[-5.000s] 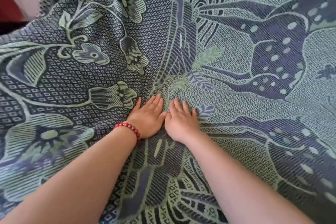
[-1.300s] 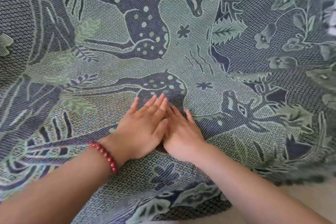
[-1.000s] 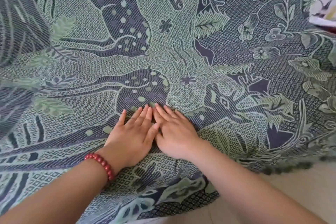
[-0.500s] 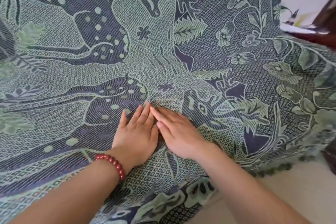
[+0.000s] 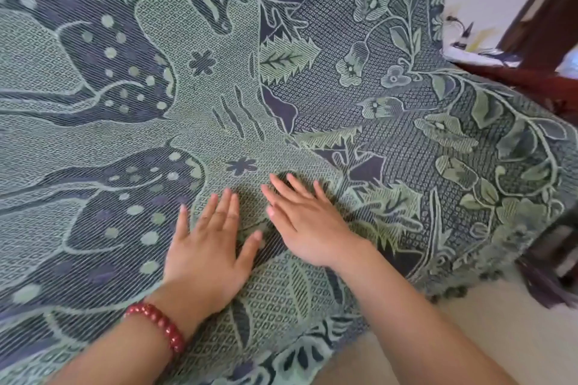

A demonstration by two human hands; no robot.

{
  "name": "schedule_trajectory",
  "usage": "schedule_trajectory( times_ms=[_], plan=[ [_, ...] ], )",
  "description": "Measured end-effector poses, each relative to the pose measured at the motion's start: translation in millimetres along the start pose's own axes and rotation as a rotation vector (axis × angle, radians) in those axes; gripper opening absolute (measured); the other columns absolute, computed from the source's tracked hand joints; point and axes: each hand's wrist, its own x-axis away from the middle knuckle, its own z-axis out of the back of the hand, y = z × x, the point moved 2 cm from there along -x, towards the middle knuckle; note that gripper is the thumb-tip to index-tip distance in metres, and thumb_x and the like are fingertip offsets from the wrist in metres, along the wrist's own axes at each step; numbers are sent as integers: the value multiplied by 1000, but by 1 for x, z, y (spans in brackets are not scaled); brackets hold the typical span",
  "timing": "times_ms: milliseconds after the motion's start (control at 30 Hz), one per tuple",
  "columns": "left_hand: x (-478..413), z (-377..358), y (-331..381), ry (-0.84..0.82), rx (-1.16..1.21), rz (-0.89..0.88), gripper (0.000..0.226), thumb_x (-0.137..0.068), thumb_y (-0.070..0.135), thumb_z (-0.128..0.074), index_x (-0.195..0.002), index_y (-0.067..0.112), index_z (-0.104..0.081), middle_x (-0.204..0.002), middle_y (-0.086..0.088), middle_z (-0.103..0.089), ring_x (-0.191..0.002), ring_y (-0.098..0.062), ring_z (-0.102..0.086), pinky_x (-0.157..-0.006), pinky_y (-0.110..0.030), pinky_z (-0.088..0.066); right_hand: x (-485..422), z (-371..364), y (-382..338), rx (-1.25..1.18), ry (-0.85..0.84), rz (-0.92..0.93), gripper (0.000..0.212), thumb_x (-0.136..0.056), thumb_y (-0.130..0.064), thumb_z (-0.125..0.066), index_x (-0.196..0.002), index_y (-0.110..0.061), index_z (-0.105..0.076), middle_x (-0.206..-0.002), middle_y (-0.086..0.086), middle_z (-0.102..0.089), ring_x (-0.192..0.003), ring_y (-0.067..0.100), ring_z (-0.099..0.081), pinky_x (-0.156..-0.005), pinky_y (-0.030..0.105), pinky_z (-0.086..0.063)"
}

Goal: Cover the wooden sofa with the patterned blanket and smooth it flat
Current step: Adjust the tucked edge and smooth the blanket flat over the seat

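Head view. Spread over nearly the whole frame: green-and-navy woven blanket patterned with spotted deer, leaves and flowers, draped over the dark reddish-brown wooden sofa and hiding all of it except a strip of frame past the blanket's right edge. Lying largely flat, with light creasing just around the fingertips. Hanging over the sofa's front edge and right front corner: the blanket's tasselled fringe, above a pale floor.

Pressed palm-down on the blanket, near the sofa's front edge and right of its middle: left hand, fingers straight, thumb splayed toward the other hand, gripping nothing. Worn on that wrist: red beaded bracelet. Just beside it, toward the right edge and not touching: right hand, also flat, fingers straight and slightly fanned, angled toward the blanket's back left, holding nothing. Between the two hands: a narrow band of bare weave.

Beyond the blanket's right edge, at the back corner: a white printed cloth, too blurred to identify further.
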Motion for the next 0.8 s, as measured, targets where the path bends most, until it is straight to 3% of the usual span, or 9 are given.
schedule_trajectory(
  times_ms=[133,233,267,367,433,500,567,800],
  plan=[
    [-2,-15,14,-65,51,7,105,-69,88,2,-142,18,31,-149,8,34,-137,-12,32,-113,-45,20,14,0,48,130,-30,-84,55,-95,-56,1,-148,-44,7,-155,-21,21,-143,8,23,-114,48,19],
    [0,-4,17,-88,70,-14,129,-54,100,-12,-146,15,20,-153,5,25,-143,-16,19,-114,-46,11,28,9,70,173,-38,-230,57,-90,-59,7,-146,-48,10,-154,-20,24,-141,8,28,-110,50,24],
    [-2,-1,18,-116,79,-14,133,-49,102,-11,-144,16,24,-151,6,30,-141,-14,23,-114,-46,14,26,13,67,162,-35,-249,59,-88,-59,10,-146,-48,10,-154,-19,24,-141,9,28,-110,50,24],
    [-18,1,28,-164,118,-1,123,-54,98,-4,-138,19,37,-144,9,43,-134,-8,37,-112,-45,22,6,16,48,99,-1,-189,65,-85,-57,13,-148,-43,7,-156,-17,20,-143,10,24,-113,47,22],
    [-28,-2,39,-50,165,-27,102,-73,83,-9,-146,19,23,-152,6,30,-139,-11,27,-113,-42,16,-8,10,38,91,25,-130,66,-86,-53,12,-150,-39,5,-156,-16,19,-144,9,20,-114,46,19],
    [-33,-13,44,-88,113,-64,86,-86,69,-17,-150,11,-20,-158,-3,-11,-145,-20,-12,-111,-45,-8,-14,1,37,106,39,-122,62,-89,-52,10,-150,-38,8,-156,-16,20,-145,10,19,-116,45,16],
    [-32,-32,42,-78,136,-115,81,-88,65,-24,-140,4,-43,-149,-8,-37,-136,-27,-36,-102,-49,-23,-10,-9,42,127,40,-157,57,-93,-54,5,-148,-41,13,-154,-15,25,-144,10,22,-115,45,16],
    [-24,-38,53,-40,123,-165,87,-86,71,-25,-138,3,-43,-144,-10,-45,-130,-28,-45,-104,-48,-20,24,-4,49,102,-33,-213,59,-91,-60,7,-142,-40,27,-149,-14,36,-138,9,34,-116,42,16]
  ],
)
